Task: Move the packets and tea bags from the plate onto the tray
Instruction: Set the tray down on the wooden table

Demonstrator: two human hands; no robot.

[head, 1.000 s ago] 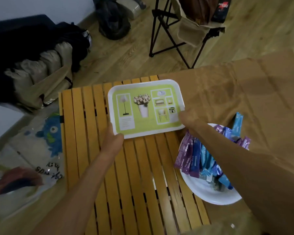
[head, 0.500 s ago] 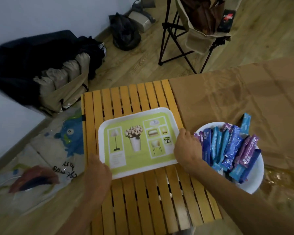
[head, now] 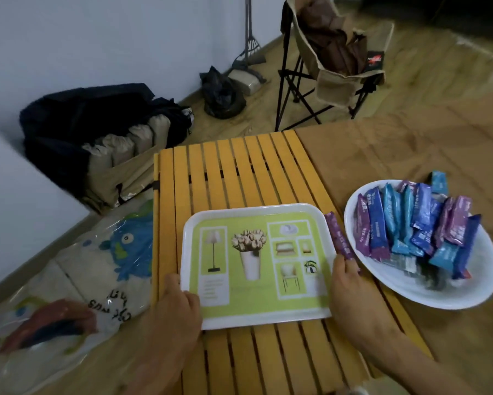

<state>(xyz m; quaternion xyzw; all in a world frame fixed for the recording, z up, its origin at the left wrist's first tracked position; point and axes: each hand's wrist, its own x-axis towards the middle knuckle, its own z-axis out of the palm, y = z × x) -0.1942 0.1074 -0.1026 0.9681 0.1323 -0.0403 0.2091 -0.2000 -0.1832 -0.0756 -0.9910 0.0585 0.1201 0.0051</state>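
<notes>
Tray [head: 256, 320], green with a white rim and furniture pictures, sits on the slatted yellow worktop [head: 233, 172] right in front of me. My left hand [head: 179, 306] grips its near-left corner; my right hand [head: 350, 283] pinches one purple packet [head: 339, 238] beside the tray's right edge. Just right, the white plate [head: 467, 292] holds piled blue and purple packets [head: 416, 220]. Further back: bags, a folding chair [head: 325, 61], wood floor.
</notes>
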